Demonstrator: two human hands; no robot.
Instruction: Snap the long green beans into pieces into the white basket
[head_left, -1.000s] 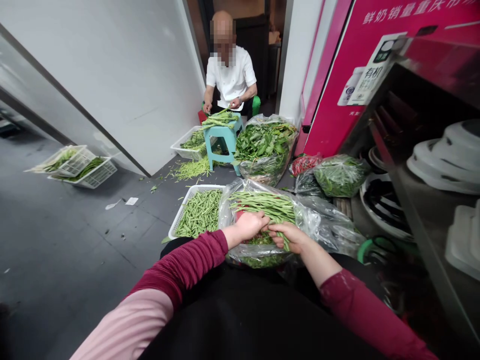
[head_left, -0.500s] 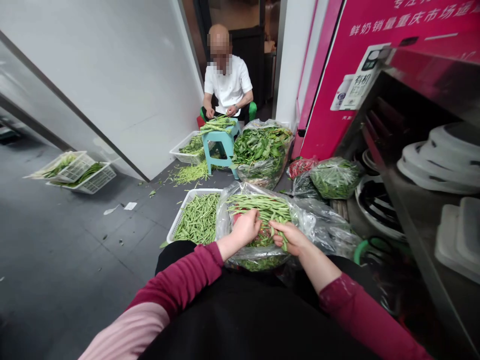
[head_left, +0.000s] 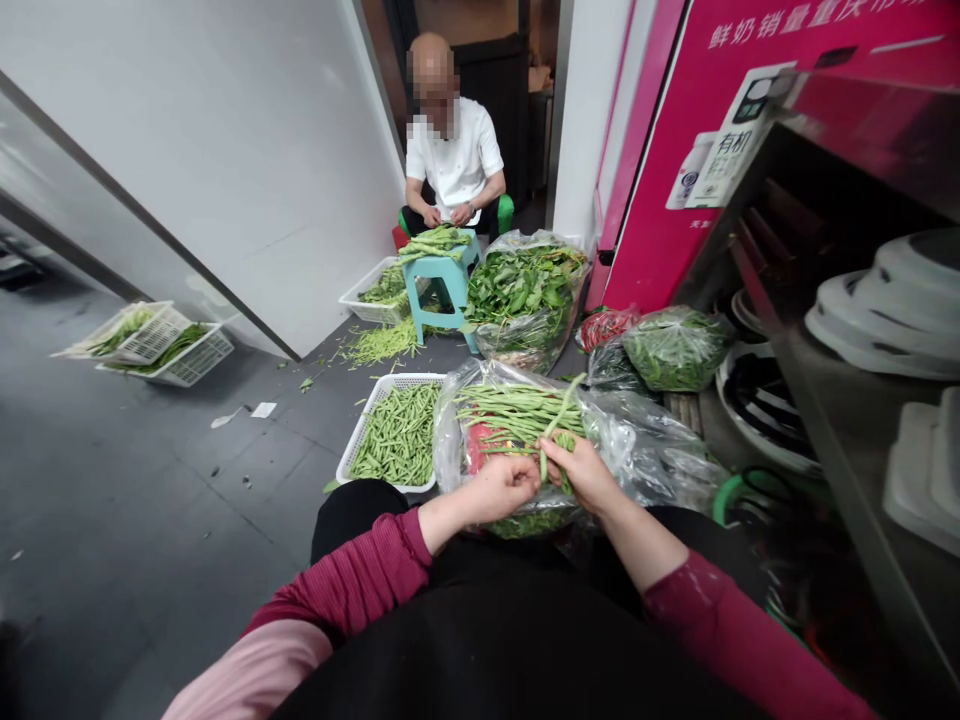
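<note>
Several long green beans are gripped in my right hand (head_left: 576, 470), one of them (head_left: 562, 408) sticking up past the fingers. Close beside it, my left hand (head_left: 508, 487) is closed with fingertips pinched near the lower end of that bean; what sits between them is too small to make out. Both hands are over an open clear plastic bag (head_left: 455, 440). Long whole beans (head_left: 510, 405) lie across the bag's far side, with a red patch (head_left: 478, 447) showing below them. Left of the bag, a white basket (head_left: 346, 462) holds short bean pieces (head_left: 397, 435).
Opposite sits a person (head_left: 454, 150) in white, handling green stalks on a blue stool (head_left: 436, 272). Bagged leafy greens (head_left: 529, 285) stand beside the stool. White baskets (head_left: 184, 365) are on the floor at left. A metal shelf (head_left: 840, 400) with white containers edges the right side.
My left hand has drawn down and toward me, away from the bean pile. A long bean now points up from my right hand, which still holds its bunch.
</note>
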